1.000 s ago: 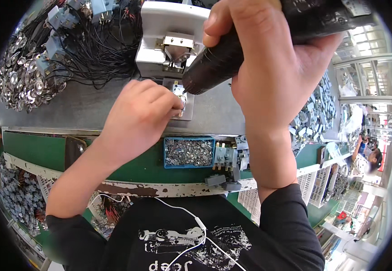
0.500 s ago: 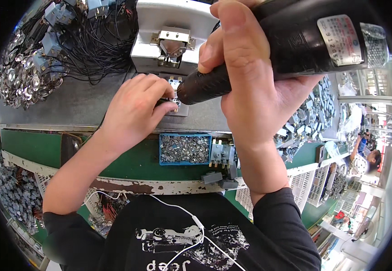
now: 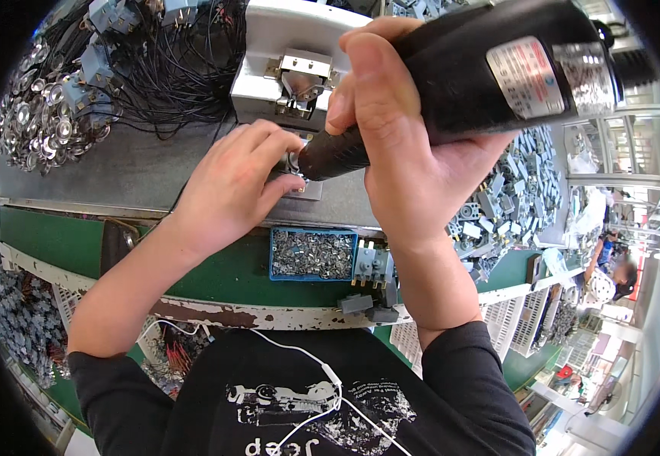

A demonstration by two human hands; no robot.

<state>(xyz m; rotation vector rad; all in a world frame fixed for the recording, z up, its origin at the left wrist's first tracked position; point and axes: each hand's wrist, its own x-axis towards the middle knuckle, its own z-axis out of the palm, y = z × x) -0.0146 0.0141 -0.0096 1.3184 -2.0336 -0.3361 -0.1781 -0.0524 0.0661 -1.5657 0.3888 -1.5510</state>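
My right hand [image 3: 402, 137] is wrapped around a black electric screwdriver [image 3: 459, 83], held aslant with its narrow nose pointing down to the left. The nose meets a small workpiece with brass-coloured terminals [image 3: 302, 189], which sits on a flat metal plate [image 3: 313, 193]. From the left, my left hand [image 3: 227, 178] reaches in, thumb and forefinger closed at the workpiece beside the nose. What they pinch is mostly hidden behind the fingers and the tool. Just behind stands a white-painted metal stand [image 3: 261, 57] with a metal clamp mechanism [image 3: 303, 76].
Black wires [image 3: 170, 83] with grey plugs and a heap of shiny metal rings [image 3: 49, 121] lie at the left. A blue tray [image 3: 271, 254] of small metal parts stands in front, beside a grey terminal part [image 3: 373, 264]. Grey housings [image 3: 497, 197] pile up at the right.
The screwdriver and my right hand have shifted slightly left, its rear end swinging left. My left fingers stay at the workpiece. The whole view has shifted a little.
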